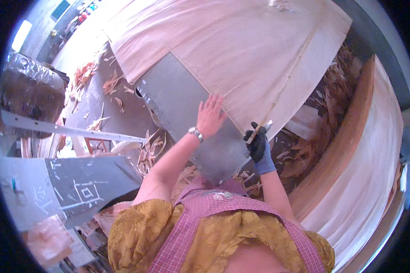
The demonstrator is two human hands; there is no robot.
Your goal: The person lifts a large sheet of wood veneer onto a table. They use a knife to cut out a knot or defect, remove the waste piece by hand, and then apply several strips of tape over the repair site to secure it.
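My right grip (258, 144), in a dark glove with a blue-grey cuff, is curled round the near end of a slender stick (288, 78); a pale flat tip (269, 123) pokes out just beside the fingers, and I can't make out whether it belongs to the same tool. My left grip (210, 116) is bare, its fingers extended and slightly apart, with hold of nothing: I have it palm down over the grey surface (173, 86), the fingertips at the edge of a large thin sheet (241, 50), though I can't be sure how hard they press. A metal-banded watch (196, 133) sits on that wrist.

Off to my left I get a grey panel (91, 170) with white marks on it, and past that a metal bar (73, 127) with holes along it. On my right, brown scraps (305, 159) lie heaped beside a big curved stack (355, 159) of pale material with a reddish-brown edge.

Ahead of both hands, the pinkish sheet spreads away from me, faintly wrinkled, and the stick runs up across it at a slant from my right grip. Farther off on the left, curled peelings (84, 75) litter the floor near a bulky bundle (32, 86) wrapped in shiny film
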